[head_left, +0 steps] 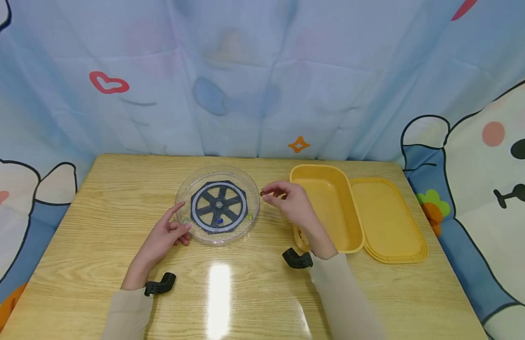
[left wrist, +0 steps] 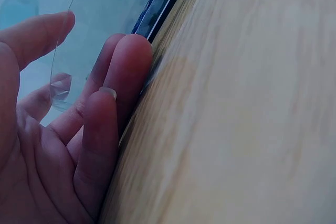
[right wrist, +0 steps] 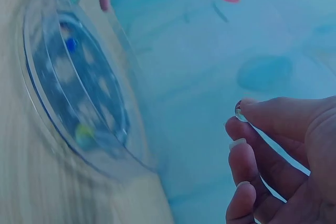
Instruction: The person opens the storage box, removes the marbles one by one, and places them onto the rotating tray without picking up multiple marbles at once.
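Observation:
A clear round dish (head_left: 218, 238) lies on the table, showing a dark wheel-like shape (head_left: 204, 208) with spokes and a pale ring. Inside it are a blue marble (head_left: 220, 220), a yellow-green marble (head_left: 250, 216) and a pale green marble (head_left: 185, 220) near the left hand. My left hand (head_left: 166, 236) rests at the dish's left side, its index finger extended to the rim. Beyond the right rim, my right hand (head_left: 294, 203) pinches a small clear-and-brown marble (right wrist: 239, 111) between thumb and index finger, held up off the table.
Right of the dish stands a deep yellow plastic box (head_left: 357, 226), partly behind the right hand. Its flat yellow lid (head_left: 387, 222) lies beside it. Below the right wrist, another yellow edge (head_left: 302, 242) shows. A patterned blue curtain (head_left: 245, 118) hangs behind the table.

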A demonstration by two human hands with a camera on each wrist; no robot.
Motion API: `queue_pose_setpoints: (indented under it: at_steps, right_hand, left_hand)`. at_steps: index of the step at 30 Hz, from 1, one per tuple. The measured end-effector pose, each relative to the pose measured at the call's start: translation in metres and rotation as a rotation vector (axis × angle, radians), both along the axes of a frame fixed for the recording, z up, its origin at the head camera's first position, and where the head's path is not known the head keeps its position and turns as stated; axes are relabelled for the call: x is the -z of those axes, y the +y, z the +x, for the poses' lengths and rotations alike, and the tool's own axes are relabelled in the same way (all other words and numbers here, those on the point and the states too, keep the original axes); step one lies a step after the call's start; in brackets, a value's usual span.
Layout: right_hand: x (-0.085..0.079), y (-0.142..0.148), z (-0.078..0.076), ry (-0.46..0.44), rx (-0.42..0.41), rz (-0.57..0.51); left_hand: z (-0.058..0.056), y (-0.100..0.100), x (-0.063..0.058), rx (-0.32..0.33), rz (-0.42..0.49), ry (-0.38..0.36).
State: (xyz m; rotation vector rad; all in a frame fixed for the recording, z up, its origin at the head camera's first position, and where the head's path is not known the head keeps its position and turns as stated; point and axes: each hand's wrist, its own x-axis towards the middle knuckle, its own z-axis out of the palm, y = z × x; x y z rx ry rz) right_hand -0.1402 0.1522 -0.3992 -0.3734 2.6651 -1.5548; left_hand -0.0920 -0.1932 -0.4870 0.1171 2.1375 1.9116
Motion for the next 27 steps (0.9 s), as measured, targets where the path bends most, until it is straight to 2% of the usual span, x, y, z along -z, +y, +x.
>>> queue_pose_setpoints:
  at_steps: [8, 12, 22, 27]
  right_hand:
    - [0.011, -0.033, 0.004, 0.019, -0.080, -0.027]
    - [0.014, -0.043, 0.007, -0.002, -0.108, -0.010]
    - [0.021, -0.053, 0.013, -0.067, -0.141, -0.019]
    - [0.023, -0.054, 0.012, -0.070, -0.142, -0.010]
  left_hand:
    - [-0.001, -0.001, 0.000, -0.001, -0.017, -0.006]
    - [-0.001, 0.000, -0.001, 0.000, -0.018, -0.005]
    - [-0.001, 0.000, 0.001, 0.003, 0.002, -0.011]
    - [0.000, 0.001, 0.000, -0.007, -0.002, -0.016]
